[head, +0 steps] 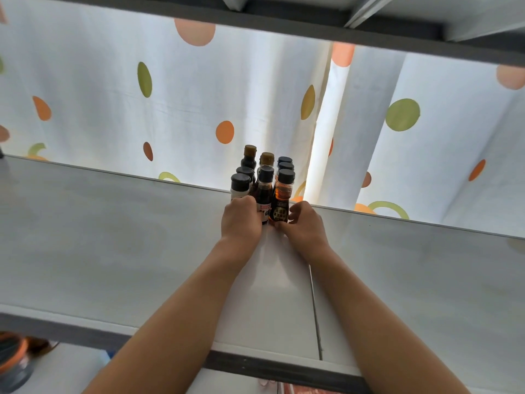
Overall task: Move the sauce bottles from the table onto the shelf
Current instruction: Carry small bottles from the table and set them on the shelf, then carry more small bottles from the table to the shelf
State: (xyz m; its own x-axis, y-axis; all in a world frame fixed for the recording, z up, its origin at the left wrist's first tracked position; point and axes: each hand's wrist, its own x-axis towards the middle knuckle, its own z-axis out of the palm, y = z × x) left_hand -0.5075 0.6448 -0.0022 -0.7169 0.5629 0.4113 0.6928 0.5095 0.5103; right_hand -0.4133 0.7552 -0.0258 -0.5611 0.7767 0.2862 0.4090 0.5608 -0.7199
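Several small sauce bottles [265, 177] with dark or brown caps stand in a tight cluster at the back of the pale shelf [113, 237]. My left hand [241, 220] is wrapped around the base of the front dark soy bottle [264, 191], beside a white bottle [238, 187]. My right hand [305, 226] touches the foot of the front amber bottle [281, 200] with its fingertips, fingers curled against the label. Both forearms reach in over the shelf's front edge.
A white curtain [199, 103] with orange and green dots hangs right behind the shelf. An upper shelf board [312, 29] runs overhead. A seam [315, 308] splits the shelf surface. Below the front edge at lower left sits an orange-rimmed container [14, 356].
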